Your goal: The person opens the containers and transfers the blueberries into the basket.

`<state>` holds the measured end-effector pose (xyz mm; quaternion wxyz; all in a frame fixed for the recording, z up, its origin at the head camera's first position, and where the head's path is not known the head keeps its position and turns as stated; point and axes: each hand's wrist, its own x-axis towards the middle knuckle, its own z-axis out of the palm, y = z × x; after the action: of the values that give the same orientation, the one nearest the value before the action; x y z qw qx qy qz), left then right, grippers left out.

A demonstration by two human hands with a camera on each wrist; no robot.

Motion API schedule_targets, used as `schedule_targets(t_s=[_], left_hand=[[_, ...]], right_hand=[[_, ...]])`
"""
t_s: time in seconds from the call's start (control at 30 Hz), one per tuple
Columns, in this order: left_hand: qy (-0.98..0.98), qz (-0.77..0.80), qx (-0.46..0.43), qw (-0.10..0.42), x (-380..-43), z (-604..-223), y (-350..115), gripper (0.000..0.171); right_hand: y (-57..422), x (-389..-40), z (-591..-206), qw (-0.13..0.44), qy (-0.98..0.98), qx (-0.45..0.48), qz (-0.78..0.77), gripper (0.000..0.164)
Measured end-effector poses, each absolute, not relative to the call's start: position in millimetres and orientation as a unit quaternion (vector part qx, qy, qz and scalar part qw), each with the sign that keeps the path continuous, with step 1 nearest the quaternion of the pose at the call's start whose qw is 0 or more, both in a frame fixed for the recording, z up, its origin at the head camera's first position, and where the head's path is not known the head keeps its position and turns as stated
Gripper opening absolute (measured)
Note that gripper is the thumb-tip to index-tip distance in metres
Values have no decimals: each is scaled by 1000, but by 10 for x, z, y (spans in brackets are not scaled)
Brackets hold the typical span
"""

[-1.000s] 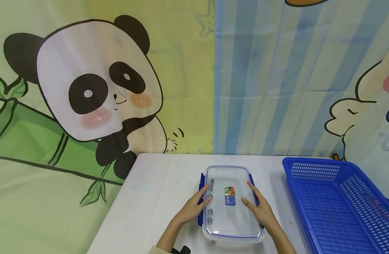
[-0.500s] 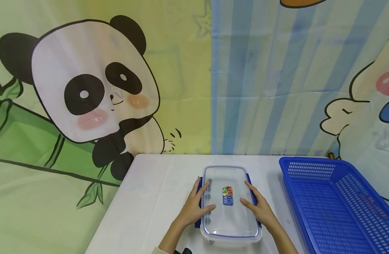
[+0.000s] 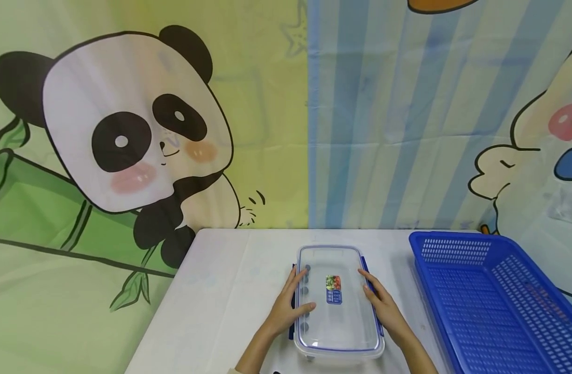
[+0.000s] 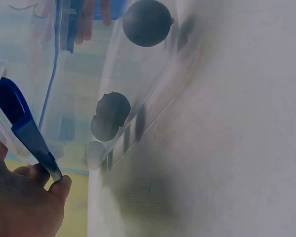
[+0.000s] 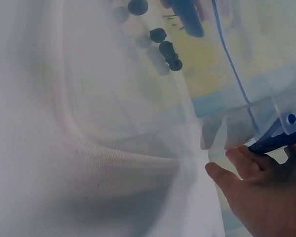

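Observation:
A clear lidded food container (image 3: 342, 332) with a blue-lined lid and a small fruit label (image 3: 334, 290) stands on the white table. Several dark round balls (image 4: 147, 23) show through its wall, low along the left side. My left hand (image 3: 282, 310) grips the left edge, thumb over the lid, fingers at the blue latch (image 4: 27, 126); in the left wrist view that latch slants outward, its free end at my fingertips. On the opposite side my right hand (image 3: 389, 314) holds the other blue latch (image 5: 281, 138), with thumb and fingertips close along the lid's edge.
A blue perforated plastic basket (image 3: 482, 306) stands on the right of the white table (image 3: 234, 280). Behind the table hangs a printed backdrop (image 3: 262, 104) with a panda and stripes.
My left hand has shifted along the left edge and its thumb sits lower. The left latch shows narrower beside the container. My right thumb has moved from over the lid to its edge.

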<state>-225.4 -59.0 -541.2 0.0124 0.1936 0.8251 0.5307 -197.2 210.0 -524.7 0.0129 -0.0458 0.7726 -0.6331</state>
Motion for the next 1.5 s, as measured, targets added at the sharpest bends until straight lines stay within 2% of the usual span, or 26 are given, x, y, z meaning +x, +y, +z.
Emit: schedule_targets(t_s=[0.23,0.83,1.33,1.5], left_hand=[[813,548,196,11,-2262,-5431,-607,77],[814,545,202,14,-2311,-5398,-619,77],[803,559,203,20,-2295,-5409,-612,79],[810,552,199,24,-2287,-5418,-608,79]], right_hand=[[2080,-1947,-5254,18,749,-61,-660,43],[2070,-1967,-5218,-16,752,-74,-655,44],[2153,-1941,-5346,-19,739,-66,-671,43],[2138,-1950,-5323,-43,803,-51,-592,50]])
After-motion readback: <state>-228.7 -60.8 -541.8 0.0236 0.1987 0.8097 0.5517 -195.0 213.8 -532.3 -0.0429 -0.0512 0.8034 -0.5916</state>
